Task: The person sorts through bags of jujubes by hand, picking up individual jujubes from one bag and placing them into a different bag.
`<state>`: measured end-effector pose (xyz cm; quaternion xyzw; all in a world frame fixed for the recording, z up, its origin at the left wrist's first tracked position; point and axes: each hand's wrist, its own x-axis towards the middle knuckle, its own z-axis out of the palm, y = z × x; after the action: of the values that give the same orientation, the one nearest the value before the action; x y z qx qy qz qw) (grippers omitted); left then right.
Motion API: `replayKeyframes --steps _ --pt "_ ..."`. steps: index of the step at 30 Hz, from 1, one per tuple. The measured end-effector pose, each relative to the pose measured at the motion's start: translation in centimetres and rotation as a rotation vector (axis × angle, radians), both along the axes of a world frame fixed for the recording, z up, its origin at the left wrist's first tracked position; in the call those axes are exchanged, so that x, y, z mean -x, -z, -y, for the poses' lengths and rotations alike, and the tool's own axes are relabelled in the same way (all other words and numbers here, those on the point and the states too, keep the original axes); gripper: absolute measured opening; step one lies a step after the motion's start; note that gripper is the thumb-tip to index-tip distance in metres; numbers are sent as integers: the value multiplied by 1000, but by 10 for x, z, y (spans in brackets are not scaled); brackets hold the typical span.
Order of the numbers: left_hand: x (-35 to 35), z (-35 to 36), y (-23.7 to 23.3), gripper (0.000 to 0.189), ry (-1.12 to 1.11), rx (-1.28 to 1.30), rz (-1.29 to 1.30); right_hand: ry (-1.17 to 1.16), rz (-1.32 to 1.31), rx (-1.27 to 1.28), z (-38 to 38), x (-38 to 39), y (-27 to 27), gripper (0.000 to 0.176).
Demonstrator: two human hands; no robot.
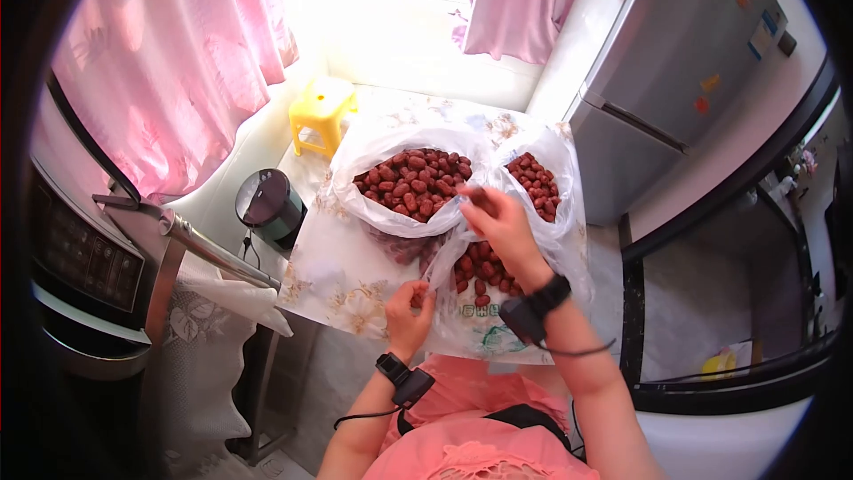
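Note:
A big clear plastic bag full of red dates (413,182) stands open on the table. To its right is a second bag of smaller-looking red dates (536,187). Closest to me lies a third bag with printed green marks (498,335), holding loose dates (484,267). My right hand (505,229) is over the gap between the bags, its fingers closed on a dark red date (481,200). My left hand (409,320) is beside the near bag's left edge, fingers curled around what looks like a red date (417,300).
A flowered cloth covers the table (329,289). Left of it are a yellow stool (322,111), a black-lidded bin-like container (269,204) and an appliance with a metal handle (218,249). A grey refrigerator (657,62) stands at the right. Pink curtains (169,62) hang by the window.

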<state>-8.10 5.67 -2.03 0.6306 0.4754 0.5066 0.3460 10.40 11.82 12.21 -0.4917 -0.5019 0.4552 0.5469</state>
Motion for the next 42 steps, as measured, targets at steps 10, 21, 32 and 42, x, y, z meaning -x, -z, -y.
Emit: replayKeyframes --steps 10,21,32,42 --pt "0 -1 4 15 -3 2 36 -44 293 103 47 -29 71 17" --pt "0 -1 3 15 -8 24 61 -36 727 11 111 -28 96 27" --pt "-1 0 4 16 1 37 65 -10 -287 246 153 -46 128 31" --pt "-1 0 5 16 -8 25 43 32 -484 167 155 -53 149 29"
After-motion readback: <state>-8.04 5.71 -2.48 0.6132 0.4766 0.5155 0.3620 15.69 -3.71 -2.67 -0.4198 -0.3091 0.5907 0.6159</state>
